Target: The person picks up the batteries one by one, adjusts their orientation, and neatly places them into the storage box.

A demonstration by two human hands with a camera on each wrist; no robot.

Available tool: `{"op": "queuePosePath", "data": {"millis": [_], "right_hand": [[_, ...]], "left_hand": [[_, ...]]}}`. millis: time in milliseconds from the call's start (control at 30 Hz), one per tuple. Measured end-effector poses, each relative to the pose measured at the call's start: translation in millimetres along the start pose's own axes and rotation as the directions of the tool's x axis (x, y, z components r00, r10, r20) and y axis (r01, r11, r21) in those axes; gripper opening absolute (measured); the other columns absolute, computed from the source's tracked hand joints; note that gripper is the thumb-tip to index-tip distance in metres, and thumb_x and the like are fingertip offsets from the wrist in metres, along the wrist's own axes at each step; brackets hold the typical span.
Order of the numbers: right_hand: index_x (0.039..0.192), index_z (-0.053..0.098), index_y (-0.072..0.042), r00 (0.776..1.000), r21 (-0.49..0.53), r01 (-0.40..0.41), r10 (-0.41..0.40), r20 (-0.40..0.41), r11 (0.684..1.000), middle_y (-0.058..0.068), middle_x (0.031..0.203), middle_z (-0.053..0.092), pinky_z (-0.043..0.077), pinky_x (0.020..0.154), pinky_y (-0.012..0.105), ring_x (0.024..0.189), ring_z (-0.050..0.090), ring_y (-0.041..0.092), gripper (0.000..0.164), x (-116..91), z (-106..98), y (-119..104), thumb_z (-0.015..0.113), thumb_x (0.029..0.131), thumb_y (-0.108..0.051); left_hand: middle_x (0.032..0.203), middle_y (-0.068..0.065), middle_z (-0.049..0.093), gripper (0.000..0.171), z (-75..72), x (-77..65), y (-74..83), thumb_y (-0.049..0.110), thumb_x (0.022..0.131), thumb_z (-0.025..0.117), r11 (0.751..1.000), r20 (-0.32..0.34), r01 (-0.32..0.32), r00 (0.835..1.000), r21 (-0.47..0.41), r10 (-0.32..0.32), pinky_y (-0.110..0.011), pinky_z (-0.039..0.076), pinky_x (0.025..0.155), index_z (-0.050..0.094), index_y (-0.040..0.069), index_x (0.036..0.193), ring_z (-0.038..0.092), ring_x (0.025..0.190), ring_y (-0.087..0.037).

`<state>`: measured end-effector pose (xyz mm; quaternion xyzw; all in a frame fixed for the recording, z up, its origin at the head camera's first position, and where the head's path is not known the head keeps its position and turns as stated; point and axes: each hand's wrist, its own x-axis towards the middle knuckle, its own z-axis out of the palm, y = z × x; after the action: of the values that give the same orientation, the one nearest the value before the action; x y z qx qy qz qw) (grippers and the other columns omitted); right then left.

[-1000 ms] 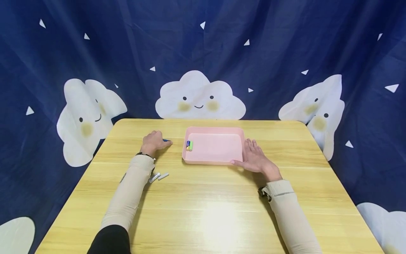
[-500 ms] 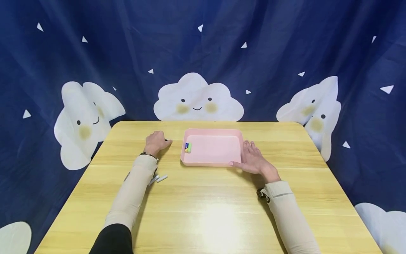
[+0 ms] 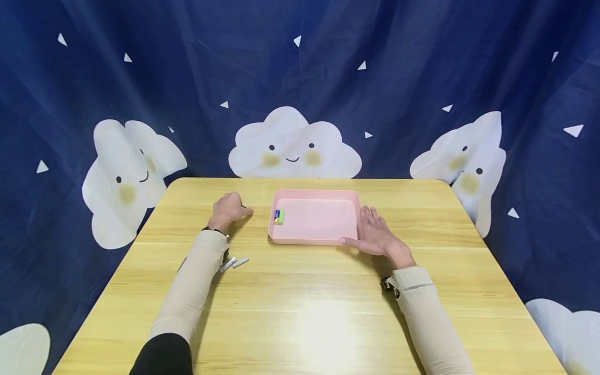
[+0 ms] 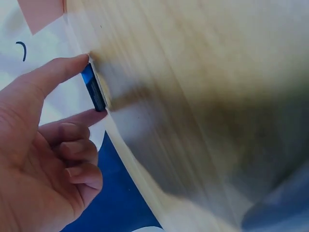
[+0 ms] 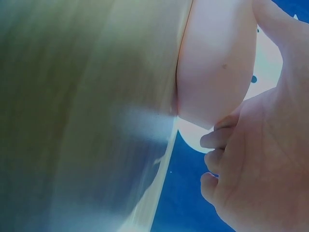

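My left hand [image 3: 227,210] is at the table's left rear, left of the pink tray [image 3: 314,241]. In the left wrist view, its thumb and index finger pinch a dark blue battery [image 4: 93,88] by the two ends, close over the wood; the other fingers curl toward the palm. The head view mostly hides this battery behind the hand. My right hand [image 3: 376,235] rests against the tray's right end, fingers straight and thumb at the near corner. Inside the tray, a blue battery [image 3: 277,216] and a green battery [image 3: 281,217] lie side by side at the left wall.
Beside my left forearm lie a silvery battery [image 3: 228,264] and a pale grey battery [image 3: 241,262] on the wooden table [image 3: 290,291]. A dark blue curtain [image 3: 300,67] with clouds hangs right behind the table's far edge.
The blue end of the pinched battery, visible past my left hand a second ago, is now mostly hidden as the hand shifts slightly. The right hand and tray stay put.
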<state>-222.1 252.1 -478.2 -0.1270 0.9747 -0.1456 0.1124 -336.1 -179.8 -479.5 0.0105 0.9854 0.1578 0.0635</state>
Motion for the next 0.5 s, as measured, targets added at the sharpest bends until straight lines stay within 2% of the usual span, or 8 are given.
{"op": "queuePosePath", "data": {"millis": [67,133,200,267,333,400,500], "right_hand": [[0.161,0.0,0.01,1.0,-0.01,0.0,0.0,-0.004,1.0,0.03,0.17,-0.003,0.004,0.128,0.062,0.159,-0.004,0.049,0.122,0,0,0,0.047,0.093,-0.079],[0.161,0.0,0.01,1.0,-0.02,-0.001,0.001,-0.008,1.0,0.031,0.17,-0.003,0.004,0.128,0.062,0.159,-0.004,0.049,0.122,0,1,0,0.046,0.092,-0.079],[0.161,0.0,0.011,1.0,-0.022,-0.002,0.002,-0.01,1.0,0.031,0.17,-0.003,0.003,0.128,0.062,0.159,-0.004,0.049,0.122,0,1,0,0.046,0.092,-0.08],[0.161,0.0,0.01,1.0,-0.021,-0.004,0.004,-0.011,1.0,0.031,0.17,-0.004,0.002,0.128,0.062,0.159,-0.005,0.049,0.122,0,0,0,0.046,0.092,-0.08],[0.161,0.0,0.011,1.0,-0.021,-0.003,0.003,-0.012,1.0,0.031,0.17,-0.005,0.002,0.128,0.062,0.159,-0.005,0.049,0.122,-1,0,-1,0.046,0.093,-0.079],[0.161,0.0,0.01,1.0,-0.023,-0.003,0.002,-0.011,1.0,0.031,0.17,-0.005,0.001,0.128,0.062,0.159,-0.005,0.049,0.121,-2,-1,-2,0.047,0.093,-0.078],[0.161,0.0,0.011,1.0,-0.031,-0.003,0.002,-0.012,1.0,0.031,0.17,-0.005,0.001,0.128,0.062,0.159,-0.005,0.049,0.12,-1,-1,-2,0.046,0.094,-0.078]], "left_hand": [[0.062,0.001,0.043,0.042,0.6,-0.2,-1.8,0.041,0.084,0.078,0.999,0.0,-0.018,1.0,-0.026,0.018,-0.035,0.035,0.055,0.059,0.011,0.06,0.042,0.062,-0.019],[0.062,0.001,0.047,0.039,0.8,-0.9,-2.6,0.042,0.084,0.078,0.998,-0.008,-0.034,0.999,-0.059,0.033,-0.034,0.034,0.054,0.067,0.01,0.065,0.042,0.062,-0.018],[0.071,-0.002,0.06,0.037,0.7,-2.2,-3.0,0.045,0.084,0.078,0.996,-0.027,-0.048,0.999,-0.08,0.045,-0.033,0.036,0.056,0.076,0.009,0.079,0.047,0.066,-0.019],[0.088,-0.007,0.071,0.042,-0.1,-4.0,-2.3,0.048,0.084,0.078,0.993,-0.044,-0.064,0.997,-0.099,0.06,-0.033,0.04,0.06,0.079,0.008,0.096,0.053,0.072,-0.02],[0.103,-0.012,0.074,0.05,-1.9,-6.4,0.1,0.05,0.085,0.078,0.989,-0.063,-0.088,0.995,-0.122,0.081,-0.035,0.045,0.065,0.078,0.008,0.112,0.058,0.08,-0.024],[0.108,-0.014,0.073,0.053,-4.0,-8.6,3.5,0.051,0.086,0.077,0.982,-0.079,-0.129,0.99,-0.137,0.119,-0.037,0.047,0.07,0.077,0.008,0.118,0.06,0.086,-0.025],[0.107,-0.016,0.071,0.053,-7.6,-12.3,11.2,0.05,0.087,0.077,0.964,-0.104,-0.204,0.977,-0.168,0.188,-0.039,0.047,0.075,0.077,0.007,0.117,0.059,0.09,-0.028]]}}
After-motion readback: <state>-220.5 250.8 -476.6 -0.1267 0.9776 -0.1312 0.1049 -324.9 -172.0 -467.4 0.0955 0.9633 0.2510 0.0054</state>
